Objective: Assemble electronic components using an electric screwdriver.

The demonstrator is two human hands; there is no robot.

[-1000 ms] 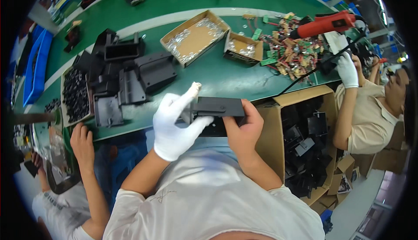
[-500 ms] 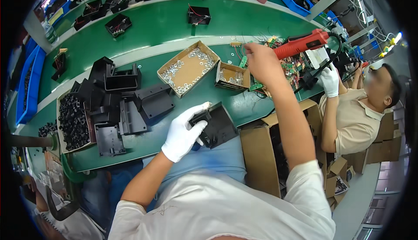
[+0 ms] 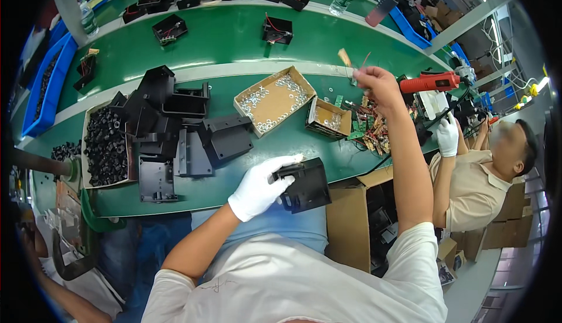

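Observation:
My gloved left hand (image 3: 260, 185) is closed on the near-left wall of a black plastic box (image 3: 310, 187), held above my lap at the table's front edge. My bare right hand (image 3: 379, 87) is raised over the right side of the table. In it is a red electric screwdriver (image 3: 430, 83), its body pointing right. The fingertips also pinch a small wired part (image 3: 345, 57), tan and blurred, with a thin red wire. Beneath that hand lies a pile of small wired circuit boards (image 3: 374, 127). The screwdriver's tip is hidden.
Left of centre, black boxes (image 3: 190, 153) are piled beside a carton of black knobs (image 3: 106, 147). Shallow cartons of washers (image 3: 275, 100) and small metal parts (image 3: 329, 118) stand mid-table. A cardboard box (image 3: 346, 223) is at my right; a co-worker (image 3: 483, 182) sits beyond.
My right hand has lifted away from the boards, with the small wired part now showing at its fingertips. The screwdriver turned slightly. The left hand still holds the box, and the whole view shifted.

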